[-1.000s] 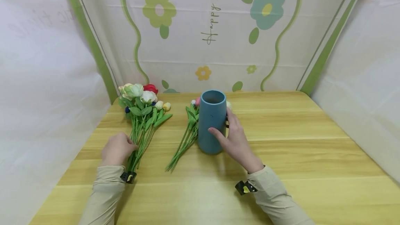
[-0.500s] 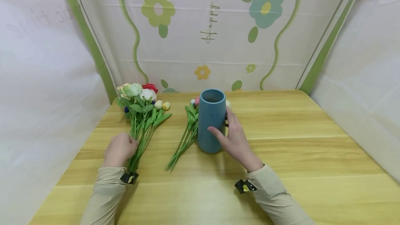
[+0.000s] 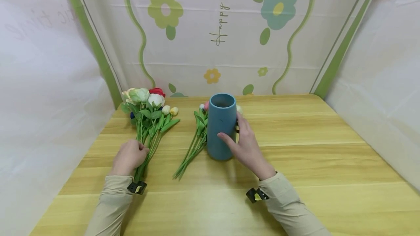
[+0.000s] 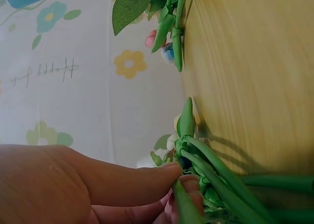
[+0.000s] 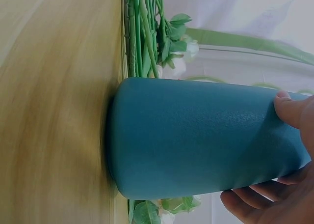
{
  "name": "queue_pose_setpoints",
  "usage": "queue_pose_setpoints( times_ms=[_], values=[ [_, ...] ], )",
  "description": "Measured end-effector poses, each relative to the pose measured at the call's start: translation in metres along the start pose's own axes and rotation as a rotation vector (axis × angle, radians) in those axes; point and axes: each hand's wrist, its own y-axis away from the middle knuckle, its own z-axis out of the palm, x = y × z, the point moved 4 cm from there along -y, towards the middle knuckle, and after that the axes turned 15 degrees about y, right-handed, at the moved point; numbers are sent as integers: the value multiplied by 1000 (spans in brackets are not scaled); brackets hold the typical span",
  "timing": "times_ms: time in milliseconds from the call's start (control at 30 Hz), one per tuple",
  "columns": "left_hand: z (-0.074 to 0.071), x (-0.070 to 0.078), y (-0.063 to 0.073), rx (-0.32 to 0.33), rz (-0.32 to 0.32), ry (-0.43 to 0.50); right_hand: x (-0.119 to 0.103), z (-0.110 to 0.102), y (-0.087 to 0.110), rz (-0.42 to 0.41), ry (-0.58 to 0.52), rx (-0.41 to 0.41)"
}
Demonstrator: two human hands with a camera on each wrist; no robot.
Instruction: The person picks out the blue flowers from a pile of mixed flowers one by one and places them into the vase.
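Note:
A tall blue vase stands upright on the table, its opening showing no flowers. My right hand grips it from the right, thumb across the front and fingers round the far side. At the left lies a bunch of artificial flowers in white, pale green, red and yellow. Over its stems, my left hand pinches one green stem between thumb and fingertips, as the left wrist view shows. In the right wrist view the vase's base meets the table.
A smaller bunch of flowers lies behind and left of the vase, its blooms partly hidden by it. The wooden table ends at a printed cloth backdrop, with white cloth sides left and right.
My left hand has moved slightly right over the stems, and a white bloom in the left bunch has shifted a little. My right hand keeps its grip on the vase.

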Motion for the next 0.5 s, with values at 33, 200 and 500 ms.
queue_pose_setpoints(
  times_ms=[33, 200, 500],
  values=[
    [0, 0, 0, 1, 1, 1, 0, 0, 0, 0, -1, 0],
    [0, 1, 2, -2, -2, 7, 0, 0, 0, 6, -5, -2],
    [0, 2, 2, -4, 5, 8, -1, 0, 0, 8, -2, -1]
  ],
)
